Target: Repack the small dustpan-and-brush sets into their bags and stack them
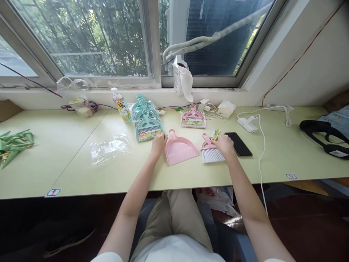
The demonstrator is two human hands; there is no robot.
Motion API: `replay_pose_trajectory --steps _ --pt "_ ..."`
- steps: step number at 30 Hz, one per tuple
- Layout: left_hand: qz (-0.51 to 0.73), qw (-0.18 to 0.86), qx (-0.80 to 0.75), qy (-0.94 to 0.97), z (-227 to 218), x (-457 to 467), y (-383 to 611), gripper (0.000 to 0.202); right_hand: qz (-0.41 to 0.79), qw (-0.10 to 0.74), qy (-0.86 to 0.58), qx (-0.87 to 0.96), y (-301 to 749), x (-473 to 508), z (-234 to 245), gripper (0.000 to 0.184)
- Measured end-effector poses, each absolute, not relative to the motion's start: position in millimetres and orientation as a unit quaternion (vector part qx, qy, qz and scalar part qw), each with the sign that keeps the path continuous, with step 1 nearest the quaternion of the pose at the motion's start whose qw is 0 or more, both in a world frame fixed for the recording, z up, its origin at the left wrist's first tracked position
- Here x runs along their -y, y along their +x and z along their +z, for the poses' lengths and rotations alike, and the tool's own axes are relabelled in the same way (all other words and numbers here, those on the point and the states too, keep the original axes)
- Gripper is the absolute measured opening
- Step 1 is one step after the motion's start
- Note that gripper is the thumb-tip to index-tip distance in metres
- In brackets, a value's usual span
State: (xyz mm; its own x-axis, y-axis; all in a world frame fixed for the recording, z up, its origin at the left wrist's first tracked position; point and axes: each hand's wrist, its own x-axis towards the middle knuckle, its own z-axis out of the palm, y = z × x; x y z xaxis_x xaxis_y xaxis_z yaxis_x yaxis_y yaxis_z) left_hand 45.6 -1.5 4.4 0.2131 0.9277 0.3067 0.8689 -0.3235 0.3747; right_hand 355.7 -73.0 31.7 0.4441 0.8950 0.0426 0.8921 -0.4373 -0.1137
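A pink dustpan (181, 150) lies on the table in front of me. My left hand (159, 144) is closed at its left edge, with the fingertips partly hidden. To the right of the dustpan is a small pink brush (212, 154) with white bristles pointing toward me. My right hand (224, 143) grips the brush at its right side, fingers over its head. A colourful label card (215, 134) shows just beyond those fingers. Farther back lies a pink brush-and-dustpan set (193, 118) in clear wrap. Wrapped teal sets (147, 122) are stacked beyond my left hand.
A black phone (240, 145) lies close to my right hand. Flat on the left is a clear plastic bag (110, 148). A drink bottle (121, 104) stands behind it. On the right are a white power strip (248, 124) and its cable. Green folded items (16, 143) lie far left.
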Motion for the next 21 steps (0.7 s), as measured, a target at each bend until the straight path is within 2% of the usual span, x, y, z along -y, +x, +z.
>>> replay_pose_trajectory --steps 9,15,18,21 --pt "0.161 0.156 -0.497 0.838 4 2 40 0.036 0.101 0.039 -0.813 0.573 360 62 18 0.035" --pt "0.152 0.260 -0.426 0.853 -3 19 63 0.042 0.173 0.168 -0.750 0.616 388 58 67 0.029" --pt "0.131 0.338 -0.322 0.875 -3 30 78 0.045 0.195 0.133 -0.689 0.685 364 64 85 0.021" --pt "0.171 0.287 -0.308 0.891 -3 33 80 0.041 0.159 0.077 -0.645 0.744 323 69 82 0.012"
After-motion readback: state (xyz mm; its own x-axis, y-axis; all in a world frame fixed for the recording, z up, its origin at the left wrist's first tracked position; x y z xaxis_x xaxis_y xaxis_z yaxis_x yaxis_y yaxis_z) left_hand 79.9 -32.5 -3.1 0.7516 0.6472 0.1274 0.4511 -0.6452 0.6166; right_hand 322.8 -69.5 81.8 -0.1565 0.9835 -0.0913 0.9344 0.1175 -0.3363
